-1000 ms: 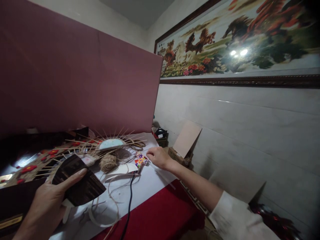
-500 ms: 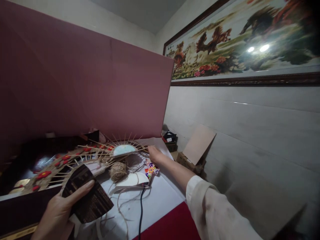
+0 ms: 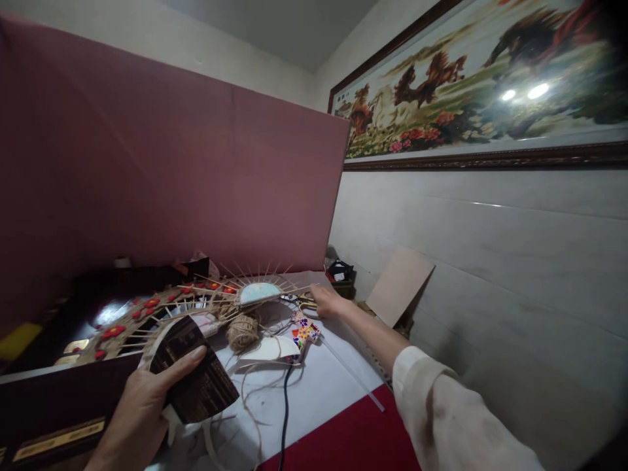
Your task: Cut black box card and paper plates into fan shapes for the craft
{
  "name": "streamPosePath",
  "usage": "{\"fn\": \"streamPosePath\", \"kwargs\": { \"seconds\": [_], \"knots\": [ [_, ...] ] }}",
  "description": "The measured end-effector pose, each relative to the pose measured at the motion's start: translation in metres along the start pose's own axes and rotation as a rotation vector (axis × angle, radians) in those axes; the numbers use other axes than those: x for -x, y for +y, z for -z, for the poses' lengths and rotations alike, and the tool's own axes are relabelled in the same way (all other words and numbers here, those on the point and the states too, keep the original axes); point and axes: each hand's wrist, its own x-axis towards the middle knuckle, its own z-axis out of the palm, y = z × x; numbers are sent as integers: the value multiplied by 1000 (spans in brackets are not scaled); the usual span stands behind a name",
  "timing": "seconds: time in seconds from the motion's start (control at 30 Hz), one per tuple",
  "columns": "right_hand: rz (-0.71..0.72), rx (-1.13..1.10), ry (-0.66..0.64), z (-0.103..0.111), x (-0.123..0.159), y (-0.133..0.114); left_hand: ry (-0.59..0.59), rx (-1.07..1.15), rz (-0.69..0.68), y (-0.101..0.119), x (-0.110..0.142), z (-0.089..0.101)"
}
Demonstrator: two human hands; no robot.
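Note:
My left hand (image 3: 140, 402) grips a dark brown printed cardboard piece (image 3: 199, 379) with a curved edge, thumb on its front. My right hand (image 3: 324, 302) reaches over the far right of the table, its fingers closed round the handles of scissors (image 3: 306, 301). The blades point left, close to a half-round woven piece (image 3: 260, 292) with a pale blue centre and thin sticks fanning out. Just nearer to me lie a flower-patterned glue gun (image 3: 305, 331), a clear glue stick (image 3: 356, 376), a ball of twine (image 3: 243, 332) and a white half-round card (image 3: 269, 350).
A woven arc with red flowers (image 3: 147, 307) lies at left beside a dark box (image 3: 59, 405). A black cord (image 3: 285, 418) and loose twine cross the white table top (image 3: 324, 392). Behind stands a pink panel (image 3: 220, 176); a cardboard sheet (image 3: 402, 284) leans at right.
My right hand has drawn the scissors slightly back from beside the stick fan, so their handles show. The glue stick has come into sight. The view has shifted a little left.

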Motion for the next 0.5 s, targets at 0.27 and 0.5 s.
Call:
{"fn": "streamPosePath", "kwargs": {
  "seconds": [0.27,0.5],
  "knots": [
    [31,33,-78,46,57,37,-28,7,-1,0,-1,2],
    [45,-387,-146,60,153,45,-63,28,28,2,8,-3]
  ]
}}
